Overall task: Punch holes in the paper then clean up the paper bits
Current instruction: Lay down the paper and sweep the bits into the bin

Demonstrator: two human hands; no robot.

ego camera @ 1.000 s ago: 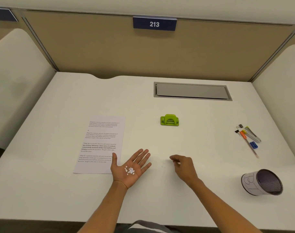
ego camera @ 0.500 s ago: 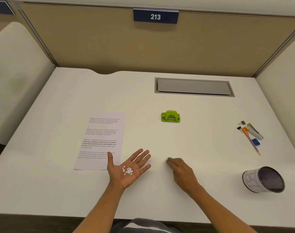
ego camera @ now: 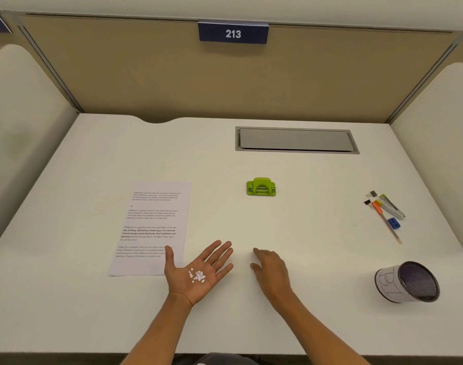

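Note:
My left hand [ego camera: 184, 284] lies palm up on the white desk [ego camera: 304, 246], fingers spread, with several small white paper bits [ego camera: 197, 276] resting in the palm. Its thumb overlaps the lower right corner of a printed paper sheet [ego camera: 151, 227] lying flat to the left. My right hand [ego camera: 271, 271] is palm down just right of the left hand, fingers stretched out and touching the desk surface. A green hole punch [ego camera: 261, 187] stands farther back, apart from both hands.
A mesh pen cup [ego camera: 407, 281] with a paper label lies on its side at the near right. Pens, binder clips and a blue sharpener [ego camera: 386, 214] lie at the right edge. A grey cable hatch [ego camera: 296, 140] sits at the back; partitions enclose the desk.
My right hand went from a raised pinch to lying flat, fingers stretched on the desk. The left hand stayed palm up with the bits. The camera shifted slightly.

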